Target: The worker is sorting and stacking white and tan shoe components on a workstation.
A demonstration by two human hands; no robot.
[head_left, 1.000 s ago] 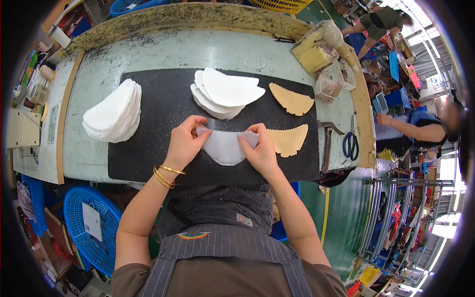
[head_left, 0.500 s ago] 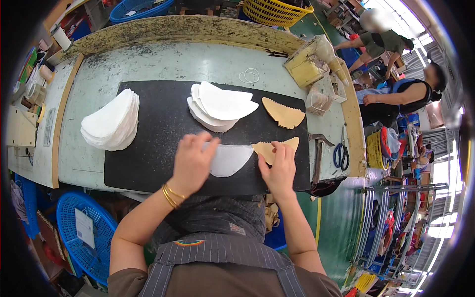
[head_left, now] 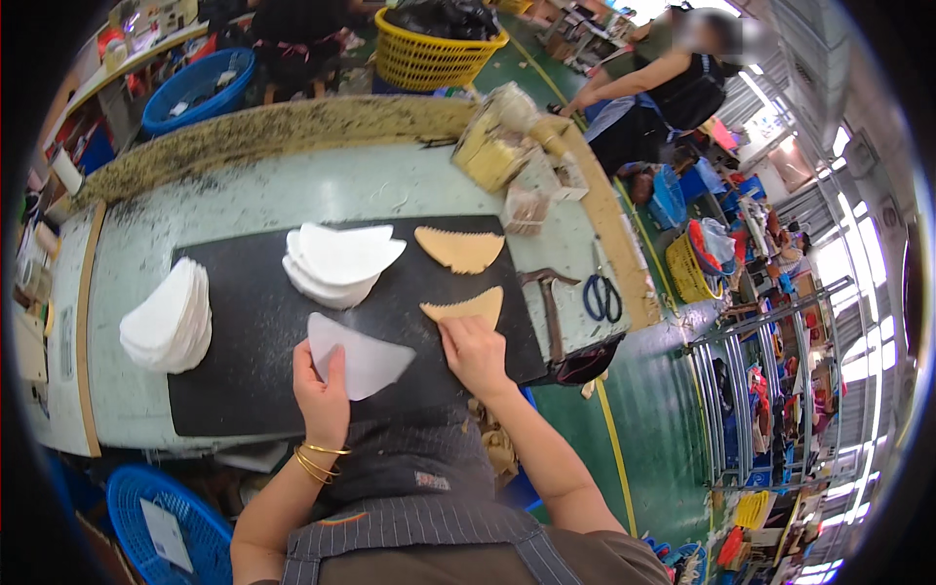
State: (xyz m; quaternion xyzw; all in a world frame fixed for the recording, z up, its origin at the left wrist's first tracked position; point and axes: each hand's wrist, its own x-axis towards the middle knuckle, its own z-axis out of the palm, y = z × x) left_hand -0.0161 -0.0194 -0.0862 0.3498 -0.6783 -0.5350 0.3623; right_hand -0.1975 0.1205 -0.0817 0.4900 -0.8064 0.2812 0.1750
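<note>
My left hand (head_left: pixel 325 398) pinches a thin, white, curved-edged sheet piece (head_left: pixel 363 363) between thumb and fingers, above the near part of the black mat (head_left: pixel 244 341). My right hand (head_left: pixel 476 357) has its fingers curled at the near edge of a tan piece (head_left: pixel 480 305) with a toothed edge; its fingertips are partly hidden. A second tan toothed piece (head_left: pixel 460 250) lies farther off on the mat. Behind my left hand stands a stack of white pieces (head_left: pixel 343 255), fanned a little. Another, taller white stack (head_left: pixel 168 322) sits at the mat's left edge.
Right of the mat lie a hammer (head_left: pixel 552 310) and dark-handled scissors (head_left: pixel 602 297). A yellowish block (head_left: pixel 490 151) and small boxes stand at the back right corner. A raised worn ledge (head_left: pixel 263 136) borders the table. Blue basket (head_left: pixel 132 507) at lower left; a co-worker (head_left: pixel 673 93) stands beyond.
My left hand has lifted the white piece off the mat and tilted it. My right hand has shifted to the tan piece's near edge. The view has swung to the right.
</note>
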